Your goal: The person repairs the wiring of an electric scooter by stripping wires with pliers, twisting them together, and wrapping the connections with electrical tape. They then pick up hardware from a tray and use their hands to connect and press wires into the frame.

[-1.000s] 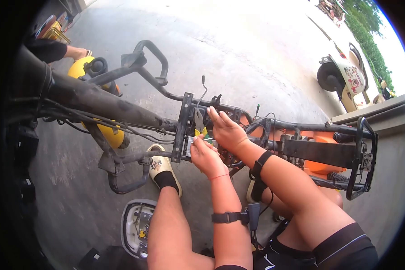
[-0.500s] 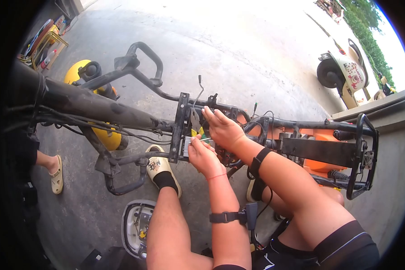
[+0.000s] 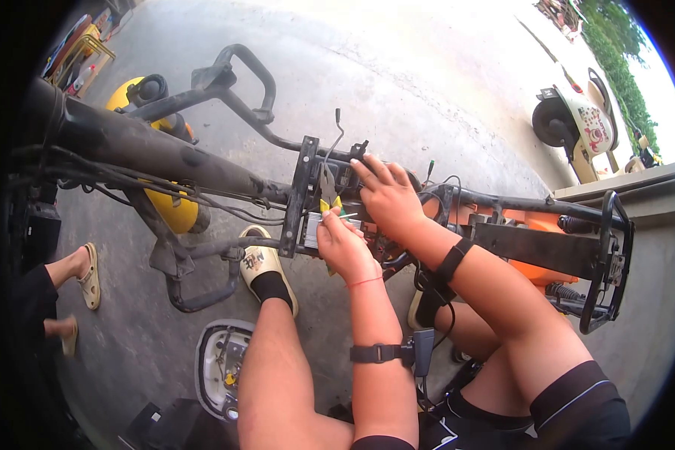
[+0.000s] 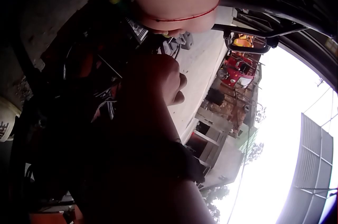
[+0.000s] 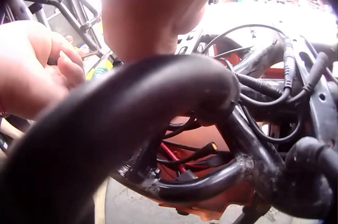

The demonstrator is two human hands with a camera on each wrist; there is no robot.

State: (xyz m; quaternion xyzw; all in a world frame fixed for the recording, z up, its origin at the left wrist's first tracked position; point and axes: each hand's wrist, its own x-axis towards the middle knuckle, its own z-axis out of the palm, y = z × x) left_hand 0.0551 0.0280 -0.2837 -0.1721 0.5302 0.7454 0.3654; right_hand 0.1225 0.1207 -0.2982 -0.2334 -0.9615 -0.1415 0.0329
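My left hand [image 3: 345,244], with a red string at its wrist, pinches a thin pale rod [image 3: 348,216] between thumb and fingers. Just beyond its fingertips lie pliers [image 3: 328,186] with grey jaws and yellow-green handles, over the black vehicle frame [image 3: 300,195]. A silver finned block [image 3: 312,231] shows beside the same hand. My right hand [image 3: 394,199] reaches over the frame with fingers spread and fairly straight, fingertips near a small black bracket [image 3: 358,148]. In the right wrist view the left hand [image 5: 47,65] and the rod [image 5: 91,53] appear past a dark tube.
Black cables [image 3: 217,210] run along the main tube. Orange body parts [image 3: 536,225] sit under the frame's right end. A white panel [image 3: 221,367] lies on the floor at lower left. Another person's sandalled foot [image 3: 90,277] stands at left, and a cream scooter [image 3: 585,127] is parked outside.
My right hand's fingers have spread and moved onto the frame near the bracket. The left hand keeps the rod. The other person's feet have shifted at left, and the view has tilted slightly.
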